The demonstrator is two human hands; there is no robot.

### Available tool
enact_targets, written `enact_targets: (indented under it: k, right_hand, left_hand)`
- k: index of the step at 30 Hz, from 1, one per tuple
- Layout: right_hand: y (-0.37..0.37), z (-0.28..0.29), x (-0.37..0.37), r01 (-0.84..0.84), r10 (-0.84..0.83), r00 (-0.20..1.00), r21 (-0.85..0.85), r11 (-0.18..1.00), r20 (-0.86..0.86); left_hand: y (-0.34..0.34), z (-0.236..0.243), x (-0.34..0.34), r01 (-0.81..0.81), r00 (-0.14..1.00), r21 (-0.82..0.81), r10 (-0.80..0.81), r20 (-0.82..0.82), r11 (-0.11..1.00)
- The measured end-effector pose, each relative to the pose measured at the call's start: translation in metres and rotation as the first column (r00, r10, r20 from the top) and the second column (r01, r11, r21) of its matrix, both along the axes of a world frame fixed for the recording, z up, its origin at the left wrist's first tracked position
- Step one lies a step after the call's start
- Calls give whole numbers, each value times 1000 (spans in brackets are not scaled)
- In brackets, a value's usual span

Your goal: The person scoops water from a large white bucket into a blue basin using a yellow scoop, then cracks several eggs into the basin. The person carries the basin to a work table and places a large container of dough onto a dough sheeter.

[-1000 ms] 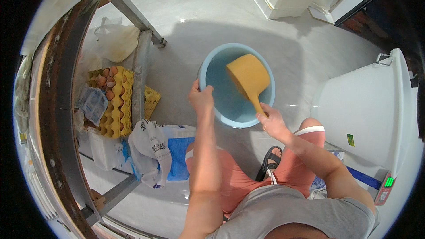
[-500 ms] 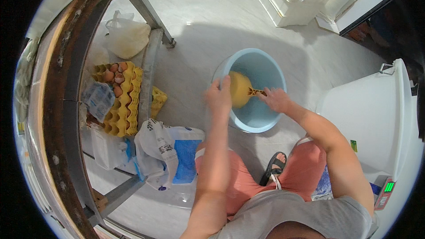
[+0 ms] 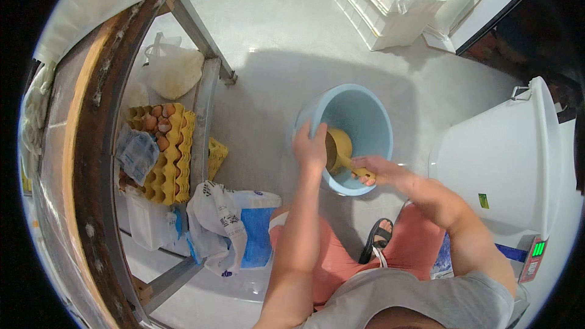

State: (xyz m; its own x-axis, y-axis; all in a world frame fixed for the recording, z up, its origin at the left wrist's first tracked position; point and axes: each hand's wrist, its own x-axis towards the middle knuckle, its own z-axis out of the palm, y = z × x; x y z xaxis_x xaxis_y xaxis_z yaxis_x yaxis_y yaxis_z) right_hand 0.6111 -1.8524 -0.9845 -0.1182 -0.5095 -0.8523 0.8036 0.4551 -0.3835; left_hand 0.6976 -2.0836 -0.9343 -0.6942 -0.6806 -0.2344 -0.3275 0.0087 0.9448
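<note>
A light-blue bucket (image 3: 373,109) stands on the floor before me, tilted a little, its mouth facing me. My left hand (image 3: 311,148) is closed over its left rim. A yellow plastic scoop (image 3: 343,144) with a round bowl is inside, close to the left wall. My right hand (image 3: 379,169) is wrapped round its handle near the right side of the mouth. The scoop's bowl is turned on its side, its hollow toward the left wall. What lies in the hollow, and most of the bucket's bottom, I cannot make out.
Left, a metal-legged table (image 3: 91,103) has a lower shelf with yellow egg trays (image 3: 172,170) and a plastic bag (image 3: 175,76). A white-and-blue sack (image 3: 255,234) lies by my left knee. A large white tub (image 3: 487,152) stands right; white crates (image 3: 378,9) sit at the back.
My right hand has moved nearer to me and turned the scoop from broad side up onto its side. My left hand still holds the rim. The whole view has shifted slightly.
</note>
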Motion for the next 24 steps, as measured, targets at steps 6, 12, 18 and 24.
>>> enact_targets:
  k: [6,12,18,24]
  right_hand:
    - [37,35,37,254,-244,964,-102,962,102]
    - [43,95,55,213,-226,964,-106,971,-138]
    - [39,114,64,-24,125,792,174,984,-598]
    - [58,72,55,-232,411,-55,412,881,-910]
  left_hand:
    - [-1,-6,6,-109,994,-11,110,22,994]
    - [-5,3,4,-148,989,-45,147,-24,988]
    - [3,3,2,-117,986,33,120,-114,993]
    - [5,3,-5,-118,988,-17,115,-102,993]
